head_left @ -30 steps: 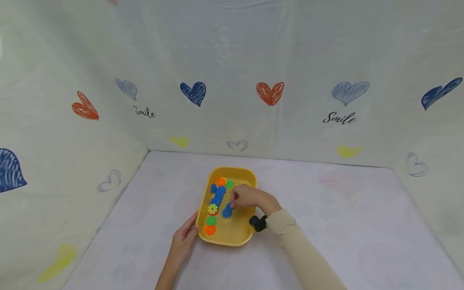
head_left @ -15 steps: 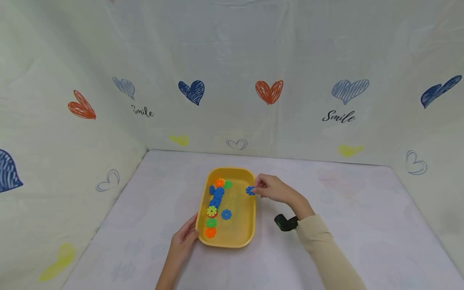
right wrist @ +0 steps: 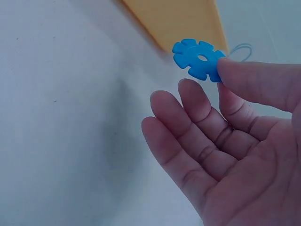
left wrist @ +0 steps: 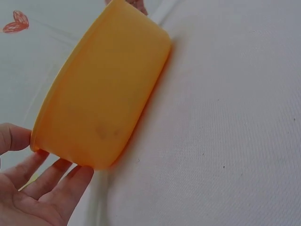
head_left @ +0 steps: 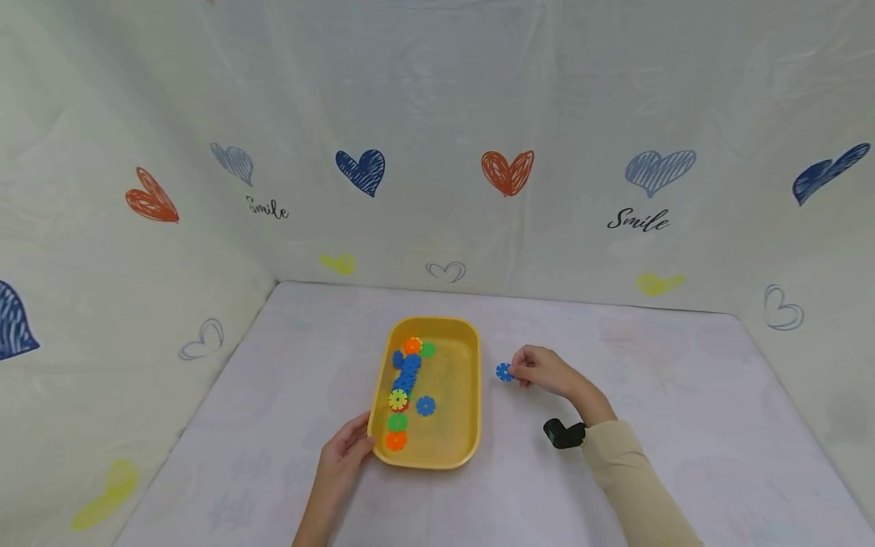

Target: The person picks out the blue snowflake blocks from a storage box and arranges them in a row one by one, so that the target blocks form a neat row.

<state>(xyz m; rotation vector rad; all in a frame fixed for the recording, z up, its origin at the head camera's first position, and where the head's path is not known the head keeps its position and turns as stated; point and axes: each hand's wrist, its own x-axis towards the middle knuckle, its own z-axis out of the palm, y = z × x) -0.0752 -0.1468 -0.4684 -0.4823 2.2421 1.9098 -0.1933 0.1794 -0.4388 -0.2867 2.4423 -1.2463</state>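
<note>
Between thumb and index finger, my right hand (head_left: 547, 371) pinches a blue notched plastic disc (right wrist: 200, 59), held just to the right of the yellow tray (head_left: 472, 425). My left hand (head_left: 344, 450) grips the tray's near left corner. In the left wrist view its thumb (left wrist: 16, 137) is at the rim and its fingers lie against the outer wall. Inside the tray, a lone blue disc (head_left: 426, 406) lies near the middle. Along the left side lie several blue discs (head_left: 408, 372), a yellow disc (head_left: 398, 399), green discs (head_left: 398, 422) and orange discs (head_left: 396, 441).
A pale cloth covers the table (head_left: 670, 425). Behind it hangs a white curtain (head_left: 437, 99) printed with hearts and "Smile". A black wrist camera (head_left: 563, 434) sits on the right wrist.
My right hand has picked a blue disc out of the tray and carried it right, past the tray's right rim. The left hand stays at the tray's corner.
</note>
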